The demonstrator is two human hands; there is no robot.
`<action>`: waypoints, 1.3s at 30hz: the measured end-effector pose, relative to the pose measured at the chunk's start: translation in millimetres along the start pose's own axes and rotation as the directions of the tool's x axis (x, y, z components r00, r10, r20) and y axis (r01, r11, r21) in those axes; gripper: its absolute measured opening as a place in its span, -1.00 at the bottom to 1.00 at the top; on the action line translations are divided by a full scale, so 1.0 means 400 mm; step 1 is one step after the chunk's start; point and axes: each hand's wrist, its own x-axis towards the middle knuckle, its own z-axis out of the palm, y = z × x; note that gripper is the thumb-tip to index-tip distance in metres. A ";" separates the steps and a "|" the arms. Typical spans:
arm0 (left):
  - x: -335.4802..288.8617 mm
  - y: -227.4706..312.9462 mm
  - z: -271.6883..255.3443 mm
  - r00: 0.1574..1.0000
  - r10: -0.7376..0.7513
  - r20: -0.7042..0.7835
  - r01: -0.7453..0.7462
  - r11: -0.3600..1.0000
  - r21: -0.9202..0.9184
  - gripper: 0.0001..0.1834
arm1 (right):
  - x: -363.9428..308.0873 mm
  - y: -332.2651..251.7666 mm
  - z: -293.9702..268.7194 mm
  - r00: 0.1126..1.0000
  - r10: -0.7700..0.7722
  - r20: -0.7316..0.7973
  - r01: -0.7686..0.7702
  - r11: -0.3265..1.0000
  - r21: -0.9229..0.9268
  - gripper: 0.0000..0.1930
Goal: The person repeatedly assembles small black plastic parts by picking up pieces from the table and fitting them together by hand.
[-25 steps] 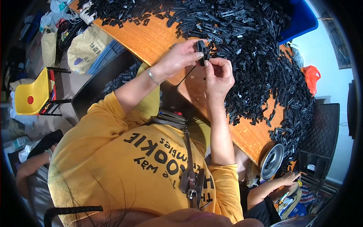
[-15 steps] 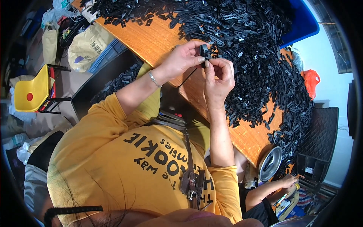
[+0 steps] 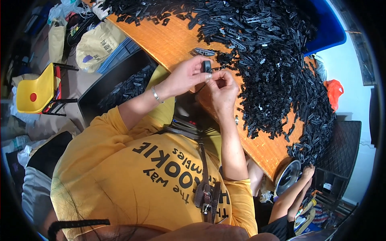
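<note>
The person's left hand point(image 3: 183, 76) pinches a small black plastic part point(image 3: 207, 66) between thumb and fingertips, holding it just above the near edge of the wooden table point(image 3: 169, 40); the right hand point(image 3: 223, 86) meets it from the other side, thumb and forefinger pressed together on something tiny at the part's lower end, too small to make out; the two hands touch at the fingertips, close in front of the chest. A thin dark cord seems to hang from the part between the hands, though it is hard to be sure.

As for how far the work has come, it looks to be in its early or middle stretch; a huge pile of black parts point(image 3: 273, 60) covers most of the table and runs on toward its far right end, and it seems unsorted; the one part in hand is a single piece being worked on, and its fitting looks not yet finished, since both hands are closed on it. A dark tray point(image 3: 120, 88) holding more black pieces sits low beside the person's left arm; whether those are finished pieces cannot be told.

Another person's hand point(image 3: 307, 172) reaches toward the pile at the lower right, next to a round metal bowl point(image 3: 287, 176); a yellow chair point(image 3: 34, 90) stands well apart on the left.
</note>
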 end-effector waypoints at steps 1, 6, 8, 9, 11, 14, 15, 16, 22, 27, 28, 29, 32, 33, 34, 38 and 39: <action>-0.023 -0.003 -0.011 0.999 -0.048 -0.003 0.048 0.997 0.055 -0.58 | -0.013 -0.009 0.017 0.985 0.156 0.071 -0.160 0.986 0.050 -0.73; -0.104 0.027 -0.062 0.988 -0.122 -0.094 0.132 0.986 0.104 -0.76 | -0.058 0.042 0.112 0.965 0.188 0.182 -0.183 0.982 -0.044 -0.64; -0.135 0.058 -0.108 0.974 -0.214 -0.072 0.222 0.967 0.123 -0.76 | -0.064 0.010 0.133 0.960 0.107 0.258 -0.081 0.991 -0.109 -0.65; -0.150 0.075 -0.134 0.952 -0.303 -0.044 0.306 0.941 0.142 -0.75 | -0.062 -0.020 0.131 0.943 0.087 0.321 -0.042 0.989 -0.144 -0.66; -0.176 0.094 -0.220 0.903 -0.428 0.038 0.368 0.817 0.445 -0.72 | -0.046 -0.022 0.116 0.927 0.073 0.367 -0.030 0.992 -0.122 -0.69; -0.196 0.155 -0.296 0.992 -0.114 0.059 -0.027 0.265 0.964 -0.73 | 0.037 -0.005 0.041 0.958 -0.102 0.269 0.173 0.952 -0.254 -0.83; -0.188 0.169 -0.302 0.999 0.000 0.037 -0.035 0.274 0.961 -0.75 | 0.070 -0.013 0.007 0.960 -0.178 0.217 0.253 0.884 -0.393 -0.88; -0.139 0.200 -0.268 0.989 -0.114 -0.092 0.123 0.303 0.945 -0.79 | 0.095 -0.006 -0.012 0.959 -0.216 0.183 0.282 0.795 -0.537 -0.94; 0.128 0.067 -0.160 0.924 0.374 0.082 -0.182 0.241 0.953 -0.78 | 0.207 0.084 -0.020 0.886 -0.147 0.440 0.431 0.611 -0.664 -0.90; 0.228 0.017 -0.138 0.982 0.151 0.114 -0.140 0.174 0.975 -0.76 | 0.218 0.087 -0.022 0.863 -0.165 0.478 0.481 0.563 -0.672 -0.90; 0.236 0.014 -0.136 0.990 0.102 0.094 -0.111 0.178 0.978 -0.76 | 0.217 0.090 -0.024 0.852 -0.177 0.493 0.504 0.539 -0.675 -0.90; 0.242 0.010 -0.139 0.990 0.098 0.097 -0.114 0.177 0.978 -0.76 | 0.214 0.093 -0.030 0.854 -0.176 0.490 0.499 0.541 -0.676 -0.90; 0.247 0.016 -0.141 0.982 0.149 0.115 -0.139 0.162 0.977 -0.79 | 0.203 0.093 -0.054 0.884 -0.270 0.381 0.457 0.668 -0.587 -0.92; 0.244 0.029 -0.138 0.991 0.133 -0.001 -0.041 0.311 0.950 -0.80 | 0.195 0.088 -0.063 0.887 -0.269 0.377 0.453 0.670 -0.589 -0.92; 0.240 0.037 -0.133 0.989 0.098 -0.114 0.057 0.451 0.891 -0.80 | 0.185 0.083 -0.072 0.914 -0.274 0.298 0.396 0.759 -0.517 -0.91; 0.200 0.040 -0.104 0.979 -0.185 -0.082 0.198 0.960 0.200 -0.82 | 0.127 0.058 -0.063 0.987 -0.148 0.057 0.158 0.948 -0.278 -0.85; 0.182 0.036 -0.093 0.979 -0.186 -0.085 0.199 0.959 0.200 -0.82 | 0.110 0.039 -0.053 0.996 -0.082 -0.027 0.077 0.987 -0.144 -0.84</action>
